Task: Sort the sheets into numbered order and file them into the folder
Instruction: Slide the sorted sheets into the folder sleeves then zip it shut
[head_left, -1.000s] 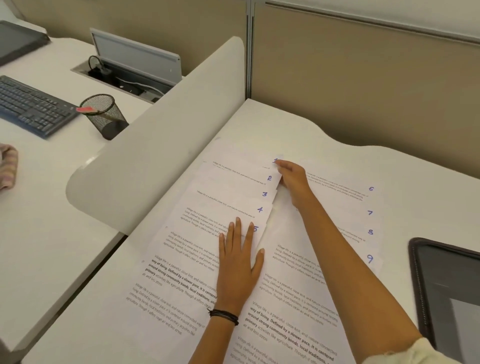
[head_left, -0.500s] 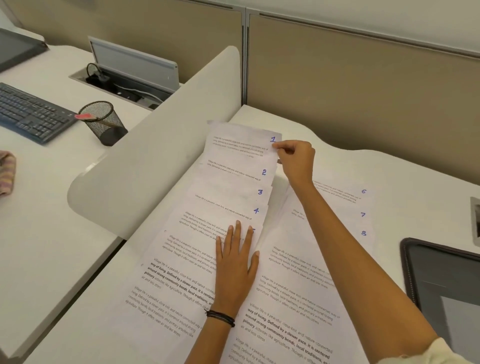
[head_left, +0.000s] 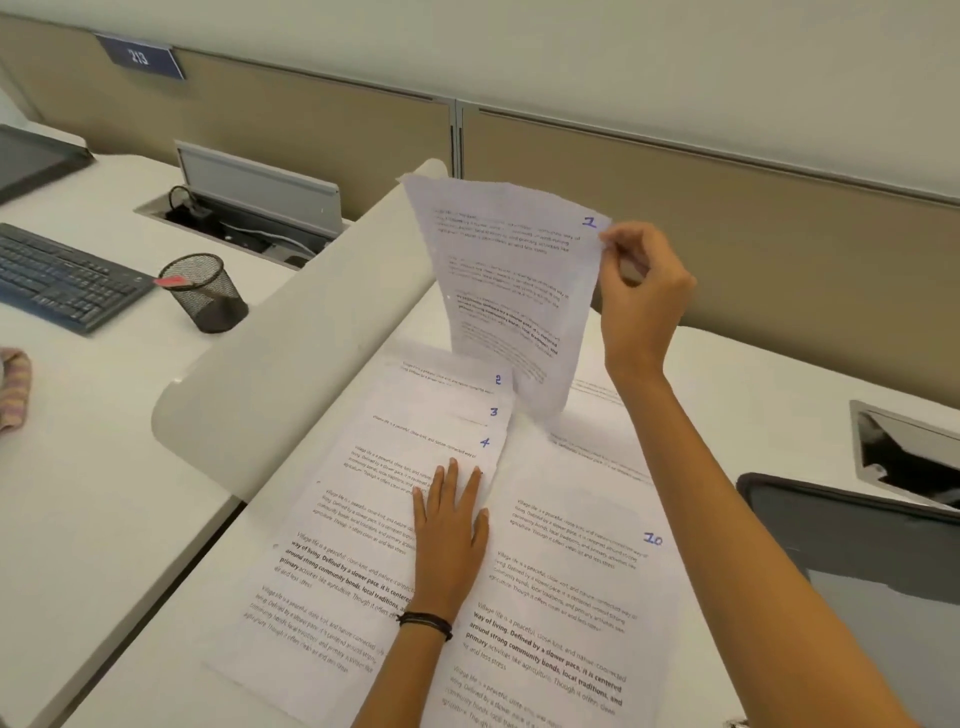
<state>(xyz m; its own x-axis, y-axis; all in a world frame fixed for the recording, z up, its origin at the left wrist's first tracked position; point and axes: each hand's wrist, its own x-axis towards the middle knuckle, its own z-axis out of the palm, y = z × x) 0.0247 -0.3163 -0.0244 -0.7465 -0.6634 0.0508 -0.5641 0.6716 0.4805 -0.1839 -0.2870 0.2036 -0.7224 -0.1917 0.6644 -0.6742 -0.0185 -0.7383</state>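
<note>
**Sheet 1 held in the air, other sheets fanned on the desk**

The right hand (head_left: 644, 296) is pinching sheet 1 (head_left: 509, 291) at its top right corner, thumb and fingers clamped on the paper. The sheet is hanging curled above the desk (head_left: 753, 374), clear of the rest. The left hand (head_left: 452, 525) is pressing flat, fingers straight, on the left fan (head_left: 363, 519), where numbers 2, 3 and 4 are showing. The right fan (head_left: 571, 571) is lying just beside it, with sheet 10 on top. The folder (head_left: 769, 486) is lying at the right edge of the desk, apart from the sheets. A mesh cup (head_left: 205, 293) and a keyboard (head_left: 57, 280) are sitting on the neighbouring desk.
</note>
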